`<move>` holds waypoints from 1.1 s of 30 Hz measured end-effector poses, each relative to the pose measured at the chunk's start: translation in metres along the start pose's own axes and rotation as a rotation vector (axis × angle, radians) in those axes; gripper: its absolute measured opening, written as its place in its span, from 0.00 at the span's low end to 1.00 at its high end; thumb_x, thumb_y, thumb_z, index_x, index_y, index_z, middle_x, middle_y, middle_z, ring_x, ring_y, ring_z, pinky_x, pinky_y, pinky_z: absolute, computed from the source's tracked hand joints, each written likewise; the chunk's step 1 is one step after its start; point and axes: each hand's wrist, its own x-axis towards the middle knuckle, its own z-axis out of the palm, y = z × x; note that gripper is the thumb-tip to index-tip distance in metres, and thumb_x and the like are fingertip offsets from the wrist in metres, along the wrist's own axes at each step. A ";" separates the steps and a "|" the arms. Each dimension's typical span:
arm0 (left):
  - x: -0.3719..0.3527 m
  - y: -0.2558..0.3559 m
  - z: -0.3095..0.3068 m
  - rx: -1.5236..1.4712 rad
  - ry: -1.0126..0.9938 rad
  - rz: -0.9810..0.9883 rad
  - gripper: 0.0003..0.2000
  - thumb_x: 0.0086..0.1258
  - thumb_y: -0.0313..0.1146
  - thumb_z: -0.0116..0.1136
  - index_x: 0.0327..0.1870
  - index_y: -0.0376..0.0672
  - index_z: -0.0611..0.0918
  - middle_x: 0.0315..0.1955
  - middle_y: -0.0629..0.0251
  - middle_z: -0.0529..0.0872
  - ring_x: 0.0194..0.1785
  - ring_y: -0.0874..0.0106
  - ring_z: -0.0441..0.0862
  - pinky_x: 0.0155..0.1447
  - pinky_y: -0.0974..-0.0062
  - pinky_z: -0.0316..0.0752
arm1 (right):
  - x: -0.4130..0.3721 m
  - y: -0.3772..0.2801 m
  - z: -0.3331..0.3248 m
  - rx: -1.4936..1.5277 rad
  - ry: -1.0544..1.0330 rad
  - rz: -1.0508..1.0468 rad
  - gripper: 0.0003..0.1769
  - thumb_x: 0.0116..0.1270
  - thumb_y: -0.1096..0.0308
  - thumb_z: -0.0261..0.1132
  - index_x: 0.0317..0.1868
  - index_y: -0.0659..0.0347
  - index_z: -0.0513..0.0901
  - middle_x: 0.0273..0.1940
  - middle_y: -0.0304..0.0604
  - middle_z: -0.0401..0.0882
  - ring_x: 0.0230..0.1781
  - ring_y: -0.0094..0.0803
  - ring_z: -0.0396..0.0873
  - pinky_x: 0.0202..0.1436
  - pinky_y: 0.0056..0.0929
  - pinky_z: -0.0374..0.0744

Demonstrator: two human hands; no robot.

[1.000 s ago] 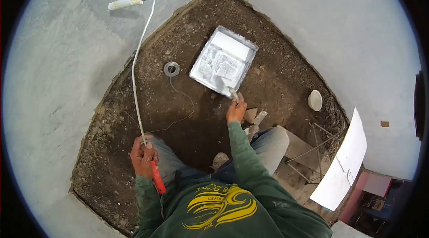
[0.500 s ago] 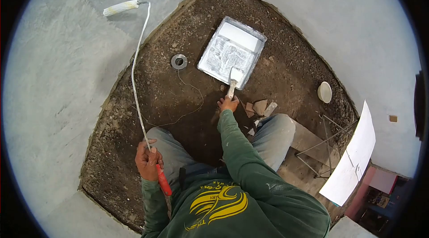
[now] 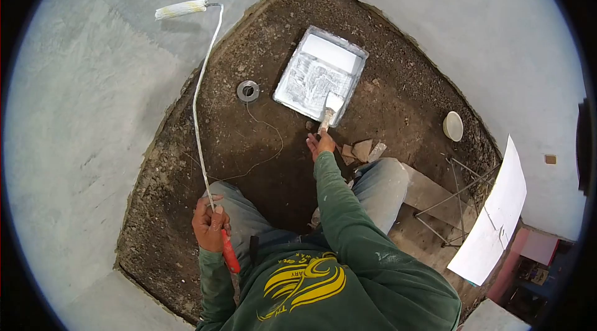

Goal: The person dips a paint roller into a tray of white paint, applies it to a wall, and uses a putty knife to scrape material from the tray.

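My left hand (image 3: 210,225) grips the long-handled paint roller (image 3: 198,107) near its red grip (image 3: 229,253). The thin white rod curves up to a white roller sleeve (image 3: 181,9) at the wall. Stretched forward, my right hand (image 3: 321,143) is at the handle end of a white-smeared paintbrush (image 3: 326,118), apparently pinching it, with some fingers extended to the left. The brush head rests at the near right corner of a paint tray (image 3: 362,68). White paint (image 3: 329,52) fills the tray's far end, and its ribbed slope is streaked white.
A wire coil (image 3: 248,91) lies left of the tray, its loose strand trailing toward my left knee. Broken tile pieces (image 3: 362,149) lie by my right knee. Farther right are a pale bowl (image 3: 453,126) and a white panel on metal legs (image 3: 491,219). Grey walls enclose the dirt floor.
The roller sleeve has shifted right, its rod standing more upright. The brush has moved slightly right in the tray, and some fingers of my right hand have straightened.
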 end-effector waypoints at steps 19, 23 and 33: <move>0.006 0.085 0.107 0.055 -0.047 0.141 0.16 0.78 0.39 0.42 0.50 0.34 0.75 0.15 0.75 0.63 0.17 0.83 0.63 0.20 0.83 0.63 | -0.243 -0.015 0.041 -0.403 -1.412 0.007 0.23 0.62 0.76 0.58 0.59 0.58 0.70 0.46 0.40 0.75 0.46 0.27 0.75 0.51 0.31 0.77; -0.006 0.105 0.131 0.090 -0.055 0.290 0.15 0.78 0.37 0.41 0.50 0.35 0.75 0.16 0.75 0.64 0.18 0.83 0.63 0.22 0.82 0.63 | -0.280 -0.081 0.019 -0.257 -1.807 0.122 0.39 0.61 0.77 0.59 0.73 0.59 0.54 0.57 0.42 0.68 0.56 0.27 0.69 0.59 0.31 0.71; 0.044 0.148 0.153 0.586 -0.184 0.527 0.15 0.73 0.36 0.50 0.57 0.40 0.75 0.35 0.61 0.80 0.40 0.70 0.78 0.48 0.72 0.74 | -0.289 -0.068 0.010 -0.273 -1.107 -0.202 0.26 0.62 0.75 0.56 0.63 0.64 0.65 0.44 0.39 0.74 0.39 0.21 0.73 0.42 0.22 0.75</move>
